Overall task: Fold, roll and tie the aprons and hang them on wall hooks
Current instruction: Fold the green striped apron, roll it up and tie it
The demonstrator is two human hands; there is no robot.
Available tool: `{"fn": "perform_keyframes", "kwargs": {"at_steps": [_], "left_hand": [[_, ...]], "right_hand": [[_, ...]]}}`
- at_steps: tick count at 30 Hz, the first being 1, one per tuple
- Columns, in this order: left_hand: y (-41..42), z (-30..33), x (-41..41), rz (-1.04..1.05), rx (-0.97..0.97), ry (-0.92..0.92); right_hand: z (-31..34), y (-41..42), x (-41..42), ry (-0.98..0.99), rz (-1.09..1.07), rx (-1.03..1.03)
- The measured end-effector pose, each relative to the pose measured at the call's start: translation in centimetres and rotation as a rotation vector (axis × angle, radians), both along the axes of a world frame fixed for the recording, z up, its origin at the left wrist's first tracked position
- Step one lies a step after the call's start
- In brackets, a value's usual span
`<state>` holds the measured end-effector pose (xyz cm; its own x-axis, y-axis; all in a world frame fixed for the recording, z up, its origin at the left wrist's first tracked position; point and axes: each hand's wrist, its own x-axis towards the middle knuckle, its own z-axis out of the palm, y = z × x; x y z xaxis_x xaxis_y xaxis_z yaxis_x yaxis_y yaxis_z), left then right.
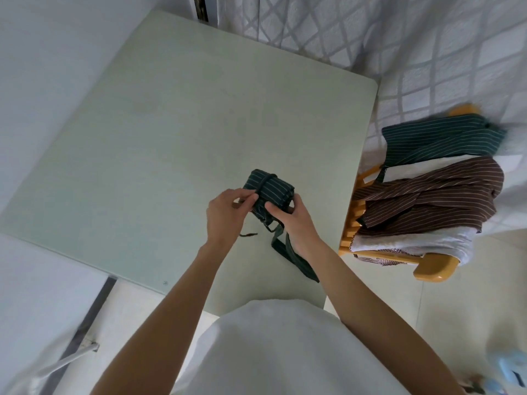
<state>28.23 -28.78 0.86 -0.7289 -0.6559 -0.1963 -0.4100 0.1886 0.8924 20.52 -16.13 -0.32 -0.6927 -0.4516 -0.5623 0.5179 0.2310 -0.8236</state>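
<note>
A person in a white top leans over a pale table (142, 155). A loose green strap (293, 256) trails from under the right wrist toward the body. The left hand (225, 215) pinches a thin tie end; the right hand (293, 220) grips the near end of a rolled green striped apron (271, 189), a tie wrapped around it. Far right of the hands, a yellow chair (430, 269) holds a brown striped apron (433, 195) and a green striped apron (439, 141) behind it.
</note>
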Motion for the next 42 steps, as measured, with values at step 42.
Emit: {"fn": "perform_keyframes", "kwargs": {"at_steps": [42], "left_hand": [[2.8, -9.0, -11.6, -0.331, -0.391, -0.699]], "right_hand": [[-6.5, -4.7, -13.7, 1.728, 1.313, 0.511]]}}
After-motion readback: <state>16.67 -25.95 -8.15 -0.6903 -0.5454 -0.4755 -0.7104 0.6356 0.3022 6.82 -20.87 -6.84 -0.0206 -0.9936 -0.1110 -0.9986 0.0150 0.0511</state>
